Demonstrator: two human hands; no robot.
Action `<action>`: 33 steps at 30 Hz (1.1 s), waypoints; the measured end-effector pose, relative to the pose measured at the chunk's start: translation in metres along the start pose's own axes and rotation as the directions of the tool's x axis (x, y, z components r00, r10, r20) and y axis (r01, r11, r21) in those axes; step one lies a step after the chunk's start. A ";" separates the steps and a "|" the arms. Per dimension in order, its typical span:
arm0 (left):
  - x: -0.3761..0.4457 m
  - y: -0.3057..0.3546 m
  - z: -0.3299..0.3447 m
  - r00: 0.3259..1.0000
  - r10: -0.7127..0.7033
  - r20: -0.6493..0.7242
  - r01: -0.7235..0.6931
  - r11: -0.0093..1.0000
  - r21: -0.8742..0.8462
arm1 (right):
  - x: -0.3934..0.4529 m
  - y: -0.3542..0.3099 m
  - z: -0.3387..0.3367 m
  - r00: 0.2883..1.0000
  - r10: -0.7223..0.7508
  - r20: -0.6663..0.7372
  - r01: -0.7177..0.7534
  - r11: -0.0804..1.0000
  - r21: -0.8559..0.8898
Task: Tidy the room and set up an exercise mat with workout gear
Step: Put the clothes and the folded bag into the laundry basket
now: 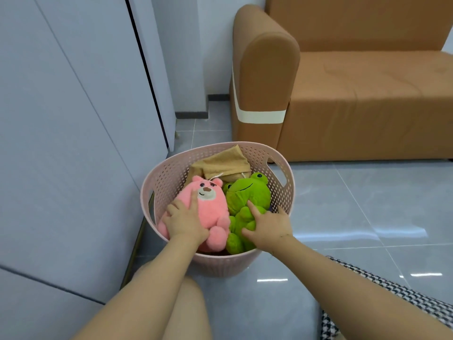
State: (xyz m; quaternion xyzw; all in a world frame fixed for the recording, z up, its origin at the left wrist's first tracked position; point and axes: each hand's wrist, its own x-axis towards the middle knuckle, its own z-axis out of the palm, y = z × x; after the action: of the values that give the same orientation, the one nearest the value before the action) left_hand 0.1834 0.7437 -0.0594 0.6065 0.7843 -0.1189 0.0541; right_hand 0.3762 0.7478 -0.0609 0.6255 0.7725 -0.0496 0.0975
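Observation:
A pink perforated plastic basket [171, 173] stands on the grey tiled floor in front of me. Inside lie a pink plush bear [210, 204] on the left, a green plush frog [247, 192] on the right and a tan cloth [223, 161] behind them. My left hand [182, 223] presses flat on the bear's side, fingers spread. My right hand [268, 227] presses on the frog's lower body, fingers spread, thumb on the frog's leg. Both toys sit up high, near the basket's rim.
An orange-brown sofa [355, 94] with a white band on its armrest stands behind the basket to the right. White cabinet panels [61, 143] run along the left. A black-and-white houndstooth fabric [392, 300] lies at the lower right. Glossy floor tiles [355, 204] stretch right of the basket.

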 end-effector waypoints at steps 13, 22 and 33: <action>0.034 -0.004 0.027 0.999 0.035 0.040 -0.032 0.997 -0.067 | 0.028 0.009 0.011 0.958 -0.065 -0.281 0.091 0.993 0.081; 0.016 -0.014 0.026 0.982 0.159 0.102 -0.154 0.986 -0.056 | -0.010 -0.005 0.020 0.964 0.063 -0.259 -0.009 0.978 0.207; -0.151 -0.035 0.038 0.934 0.183 0.307 -0.138 0.977 -0.161 | -0.179 -0.010 0.046 0.991 0.063 -0.122 -0.034 0.973 0.226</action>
State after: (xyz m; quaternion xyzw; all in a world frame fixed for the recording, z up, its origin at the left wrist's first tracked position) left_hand 0.1860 0.5844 -0.0570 0.6360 0.7192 -0.1568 0.2318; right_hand 0.4064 0.5654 -0.0679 0.6530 0.7512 -0.0935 -0.0223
